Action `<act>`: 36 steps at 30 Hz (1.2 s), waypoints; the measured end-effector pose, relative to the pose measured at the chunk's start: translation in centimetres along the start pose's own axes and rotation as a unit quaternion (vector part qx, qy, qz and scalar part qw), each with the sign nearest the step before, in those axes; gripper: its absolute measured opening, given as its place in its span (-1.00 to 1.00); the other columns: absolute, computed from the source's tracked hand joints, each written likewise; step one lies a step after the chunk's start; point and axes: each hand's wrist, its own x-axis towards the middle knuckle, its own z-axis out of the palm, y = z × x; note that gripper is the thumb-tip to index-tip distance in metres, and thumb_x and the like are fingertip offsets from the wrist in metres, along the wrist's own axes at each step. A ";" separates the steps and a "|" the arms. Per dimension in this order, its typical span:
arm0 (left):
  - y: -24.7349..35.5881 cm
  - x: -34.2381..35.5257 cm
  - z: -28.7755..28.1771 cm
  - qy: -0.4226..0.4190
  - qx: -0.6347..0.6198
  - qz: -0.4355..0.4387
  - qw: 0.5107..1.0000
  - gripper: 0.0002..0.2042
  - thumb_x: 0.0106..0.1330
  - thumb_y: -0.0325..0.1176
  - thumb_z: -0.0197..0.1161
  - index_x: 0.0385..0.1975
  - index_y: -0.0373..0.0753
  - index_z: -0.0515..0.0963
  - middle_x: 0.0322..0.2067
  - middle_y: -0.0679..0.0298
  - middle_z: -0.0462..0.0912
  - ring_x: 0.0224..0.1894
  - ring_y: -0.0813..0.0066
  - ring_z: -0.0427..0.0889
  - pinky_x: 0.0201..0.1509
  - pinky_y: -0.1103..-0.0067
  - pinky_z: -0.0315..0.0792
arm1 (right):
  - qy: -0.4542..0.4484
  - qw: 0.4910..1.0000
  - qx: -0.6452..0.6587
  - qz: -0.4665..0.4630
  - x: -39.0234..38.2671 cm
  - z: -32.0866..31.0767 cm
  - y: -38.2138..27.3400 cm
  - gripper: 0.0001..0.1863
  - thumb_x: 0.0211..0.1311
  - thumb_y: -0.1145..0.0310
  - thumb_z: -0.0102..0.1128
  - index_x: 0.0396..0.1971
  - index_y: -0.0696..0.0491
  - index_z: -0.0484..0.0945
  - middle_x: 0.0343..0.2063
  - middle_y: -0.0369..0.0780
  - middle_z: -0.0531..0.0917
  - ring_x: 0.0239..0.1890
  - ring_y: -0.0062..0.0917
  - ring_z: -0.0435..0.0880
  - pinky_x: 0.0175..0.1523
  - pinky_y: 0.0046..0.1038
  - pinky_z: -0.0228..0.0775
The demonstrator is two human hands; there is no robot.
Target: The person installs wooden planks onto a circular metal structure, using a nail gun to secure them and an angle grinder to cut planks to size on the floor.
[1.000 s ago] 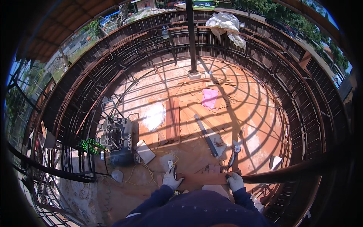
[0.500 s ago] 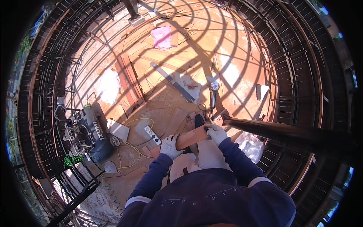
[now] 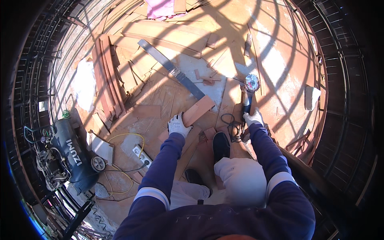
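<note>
Reddish-brown board (image 3: pixel 199 111) in the left hand (image 3: pixel 179 125), angle grinder (image 3: pixel 247 105) under the right hand (image 3: pixel 254 118)

Nearest is the person's navy top (image 3: pixel 224 221), its sleeves (image 3: pixel 160 162) ringed with white bands. Beyond it, pale trousers (image 3: pixel 242 182) bend at the knee, and a dark shoe (image 3: pixel 221 148) points forward between the two forearms.

Both hands are gloved in white. The left is clasped on the near end of the board, which slants up and to the right, ahead of the feet. The right has its fingers curled over the rear of the grinder's dark body; whether the tool's weight is off the floor (image 3: pixel 280 112) cannot be told. Its toothed round blade (image 3: pixel 252 83) is at the far end, and a black cord (image 3: pixel 236 136) lies in loops just beside the right hand.

To the left of the left forearm sit a white power strip (image 3: pixel 142 155) and a yellow cable (image 3: pixel 127 134), with a dark wheeled air compressor (image 3: pixel 74 156) farther left.

Past the hands, a long grey bar (image 3: pixel 170 67) runs diagonally, its lower end meeting the board's far end in view; contact is unclear. Long planks (image 3: pixel 107 80) lie left of the bar. A pale block (image 3: pixel 312 98) rests at far right, near the dark railing (image 3: pixel 342 76). Farthest off, a pink sheet (image 3: pixel 161 9) is spread among more timber.
</note>
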 end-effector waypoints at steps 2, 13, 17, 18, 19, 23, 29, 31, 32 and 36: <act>-0.8 4.2 2.8 0.028 0.003 0.004 1.000 -0.12 -0.02 0.01 0.55 0.34 -0.11 0.33 0.16 0.08 0.50 0.24 0.09 0.47 0.35 0.19 0.29 | -0.028 0.999 0.031 0.019 2.3 0.5 -2.4 -0.09 -0.03 0.10 0.45 0.33 0.18 0.30 0.04 0.14 0.62 0.09 0.00 0.63 0.14 -0.18 0.49; 0.4 8.2 5.3 0.167 -0.012 0.086 0.982 -0.02 -0.02 -0.04 0.57 0.42 -0.21 0.20 0.23 -0.02 0.44 0.33 0.04 0.37 0.44 0.22 0.19 | 0.098 0.989 0.110 0.005 8.6 5.7 0.5 -0.23 -0.17 0.23 0.46 0.12 0.21 0.44 -0.01 0.09 0.65 0.07 -0.03 0.65 0.16 -0.23 0.49; 5.9 4.7 4.5 0.146 -0.204 0.203 0.947 -0.08 0.06 -0.15 0.56 0.41 -0.28 0.20 0.20 -0.07 0.45 0.28 0.00 0.42 0.39 0.25 0.28 | 0.050 0.975 0.216 -0.027 10.3 6.6 3.6 -0.47 -0.10 0.30 0.46 -0.08 0.20 0.56 -0.30 -0.15 0.70 -0.25 -0.30 0.69 -0.10 -0.32 0.53; 7.7 3.7 4.7 0.085 -0.269 0.226 0.932 -0.09 0.08 -0.16 0.55 0.41 -0.29 0.19 0.20 -0.07 0.45 0.28 0.00 0.43 0.38 0.26 0.31 | 0.045 0.945 0.317 -0.061 11.1 8.6 6.1 -0.58 -0.02 0.36 0.41 -0.12 0.15 0.58 -0.34 -0.23 0.66 -0.31 -0.43 0.65 -0.15 -0.41 0.52; 8.8 3.1 6.0 0.005 -0.343 0.212 0.915 -0.12 0.10 -0.20 0.55 0.40 -0.30 0.20 0.20 -0.05 0.46 0.26 0.08 0.46 0.34 0.31 0.36 | -0.023 0.913 0.399 -0.083 9.4 8.1 4.9 -0.59 0.01 0.38 0.37 -0.09 0.14 0.56 -0.33 -0.23 0.66 -0.30 -0.44 0.66 -0.15 -0.43 0.53; 13.7 1.3 10.1 -0.252 -0.569 0.153 0.768 -0.25 0.15 -0.38 0.53 0.34 -0.31 0.27 0.17 0.13 0.53 0.22 0.38 0.53 0.28 0.45 0.44 | -0.232 0.714 0.648 -0.128 -1.4 1.0 -2.0 -0.55 0.09 0.53 0.11 0.06 0.16 0.44 -0.22 -0.13 0.66 -0.21 -0.34 0.71 -0.04 -0.31 0.63; 16.7 -4.0 5.7 -0.186 -0.434 0.192 0.861 -0.21 0.08 -0.27 0.53 0.31 -0.28 0.27 0.11 -0.02 0.57 0.13 0.14 0.61 0.23 0.32 0.48 | -0.243 0.715 0.621 -0.210 -5.9 -3.3 -6.0 -0.45 0.12 0.48 0.21 0.18 0.18 0.42 -0.04 -0.08 0.67 -0.04 -0.35 0.69 0.09 -0.32 0.58; 17.1 -6.2 5.8 -0.040 -0.328 0.141 0.933 -0.12 -0.02 -0.09 0.55 0.30 -0.28 0.27 0.10 -0.12 0.54 0.15 -0.02 0.59 0.23 0.22 0.46 | -0.144 0.803 0.539 -0.207 -6.8 -3.3 -7.2 -0.40 0.06 0.57 0.20 0.20 0.19 0.42 -0.03 -0.12 0.66 0.01 -0.41 0.67 0.12 -0.38 0.55; 16.8 -6.8 6.0 -0.035 -0.312 0.135 0.940 -0.12 -0.02 -0.07 0.55 0.30 -0.28 0.27 0.11 -0.12 0.54 0.16 -0.03 0.58 0.24 0.21 0.45 | -0.114 0.814 0.534 -0.196 -7.0 -2.5 -7.6 -0.40 0.04 0.60 0.18 0.20 0.19 0.42 -0.03 -0.14 0.66 0.02 -0.43 0.66 0.13 -0.40 0.54; 14.7 -7.6 6.7 -0.058 -0.334 0.184 0.923 -0.20 0.10 -0.11 0.52 0.30 -0.28 0.28 0.13 -0.01 0.55 0.14 0.09 0.60 0.23 0.32 0.47 | -0.175 0.740 0.632 -0.149 -6.5 -0.5 -6.4 -0.41 0.07 0.62 0.11 0.21 0.20 0.42 -0.02 -0.14 0.65 0.00 -0.46 0.66 0.15 -0.45 0.52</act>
